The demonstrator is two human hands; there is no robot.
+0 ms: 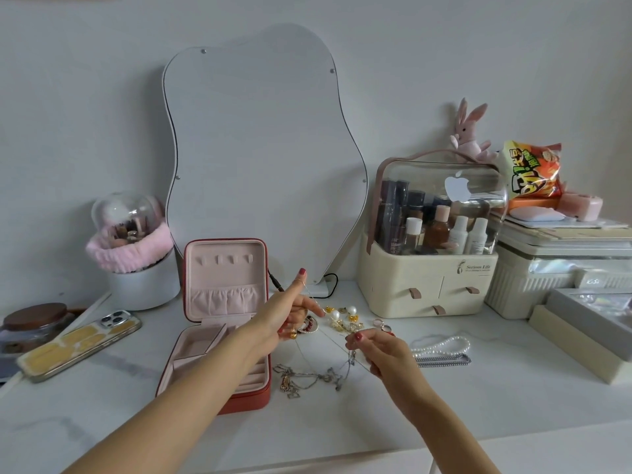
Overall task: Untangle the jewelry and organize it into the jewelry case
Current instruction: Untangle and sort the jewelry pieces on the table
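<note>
— So, what are the hands doing?
— Left hand (293, 313) is raised, index finger and thumb stretched out, a thin gold chain (309, 343) looped over the finger. Right hand (371, 347) pinches the same chain between thumb and fingertips.
— And below them?
— Strands run down from both hands to a tangle of necklaces (313, 376) on the tabletop (102, 422). Just behind the hands lie pearl and gold earrings (342, 318).
— The jewelry case (219, 323)?
— Open, just left of the left hand, lid upright, pink trays look bare.
— Anything right of the right hand?
— A pearl strand (441, 347) beside a dark bead chain (444, 360); a cosmetics organizer (431, 241) farther back
</note>
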